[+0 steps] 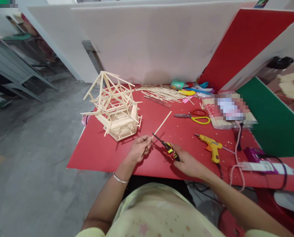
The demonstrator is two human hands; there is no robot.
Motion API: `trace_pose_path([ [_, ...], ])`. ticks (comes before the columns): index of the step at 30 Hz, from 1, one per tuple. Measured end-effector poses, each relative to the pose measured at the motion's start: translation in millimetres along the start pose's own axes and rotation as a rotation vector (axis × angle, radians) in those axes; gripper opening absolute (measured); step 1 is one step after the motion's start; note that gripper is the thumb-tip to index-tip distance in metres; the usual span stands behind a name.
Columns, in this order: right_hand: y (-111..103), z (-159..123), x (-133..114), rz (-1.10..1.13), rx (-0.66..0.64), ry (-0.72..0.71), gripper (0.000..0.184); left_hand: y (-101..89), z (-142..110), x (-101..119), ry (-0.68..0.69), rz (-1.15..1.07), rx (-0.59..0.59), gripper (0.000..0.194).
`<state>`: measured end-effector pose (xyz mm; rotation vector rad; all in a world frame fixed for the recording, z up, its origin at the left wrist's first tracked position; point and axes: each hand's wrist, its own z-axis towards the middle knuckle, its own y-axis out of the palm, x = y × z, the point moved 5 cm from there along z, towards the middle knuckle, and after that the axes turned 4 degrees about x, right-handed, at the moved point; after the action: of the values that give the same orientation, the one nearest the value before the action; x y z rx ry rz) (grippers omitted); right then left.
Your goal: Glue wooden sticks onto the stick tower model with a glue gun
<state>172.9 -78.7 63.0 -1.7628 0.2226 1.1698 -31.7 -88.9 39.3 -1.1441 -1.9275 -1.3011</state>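
My left hand (141,148) pinches the near end of a thin wooden stick (163,123), which slants up and to the right over the red table. In my right hand (187,163) is a pair of black pliers-like cutters (170,149) with yellow and red on the handles. The tip of the cutters meets the stick just beyond my left fingertips; whether the jaws have closed on it is too small to tell. Left of my hands stands a pavilion-like model (117,108) built of wooden sticks, with a peaked frame over a many-sided base.
Loose sticks (161,93) lie at the back near a clear ruler (158,102). Yellow-and-red-handled scissors (193,117) and a yellow glue gun (212,146) are on the right. Beyond them are a bagged stick bundle (212,115) and a corded power strip (260,167). White boards (149,42) stand behind.
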Motion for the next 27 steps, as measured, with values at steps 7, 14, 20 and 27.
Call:
trace_pose_path([
  [7, 0, -2, -7, 0.145, -0.048, 0.091, 0.051, -1.6, -3, 3, 0.106, 0.146, 0.000, 0.044],
  [14, 25, -13, -8, 0.732, -0.310, 0.362, 0.051, -9.1, -3, 0, 0.233, 0.159, 0.013, 0.041],
  [20, 3, 18, 4, 0.113, -0.130, 0.304, 0.029, -24.8, 4, 4, 0.422, 0.579, 0.227, 0.029],
  [27, -17, 41, 26, -0.567, -0.020, 0.390, 0.040, -35.2, -2, -9, 0.407, 0.545, 0.283, 0.019],
])
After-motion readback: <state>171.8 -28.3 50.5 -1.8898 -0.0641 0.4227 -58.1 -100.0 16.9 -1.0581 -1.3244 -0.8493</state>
